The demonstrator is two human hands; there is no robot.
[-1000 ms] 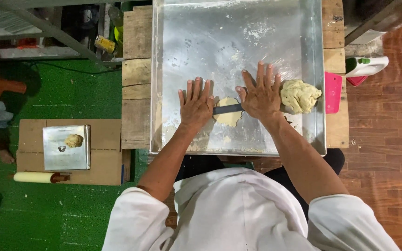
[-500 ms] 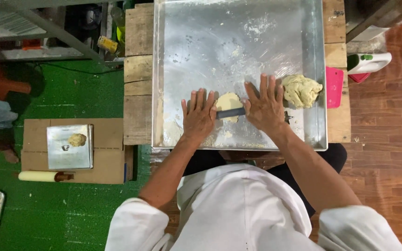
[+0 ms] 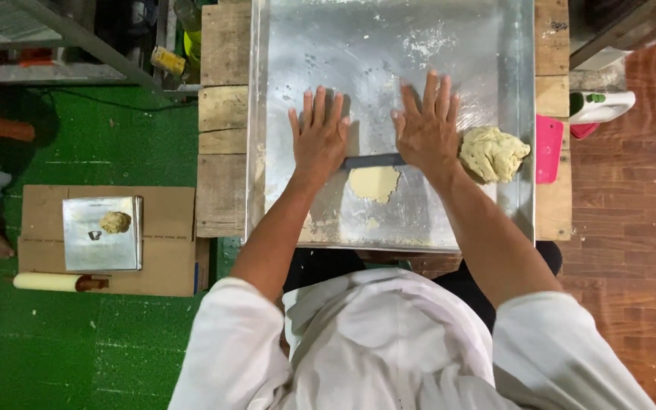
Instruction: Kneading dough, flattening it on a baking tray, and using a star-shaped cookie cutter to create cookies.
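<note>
A floured metal tray [image 3: 328, 45] sits on a wooden table [image 3: 222, 114] above green flooring [image 3: 100, 334]. Both hands, left hand [image 3: 318, 137] and right hand [image 3: 427, 129], press flat with fingers spread on a dark rolling pin [image 3: 373, 160]; flattened dough [image 3: 373, 182] lies just below it, a dough lump [image 3: 493, 154] beside the right hand.

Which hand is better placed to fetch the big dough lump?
Probably the right hand: the big dough lump lies just beside it on the metal tray, while the left hand rests at the rolling pin's far end.
</note>
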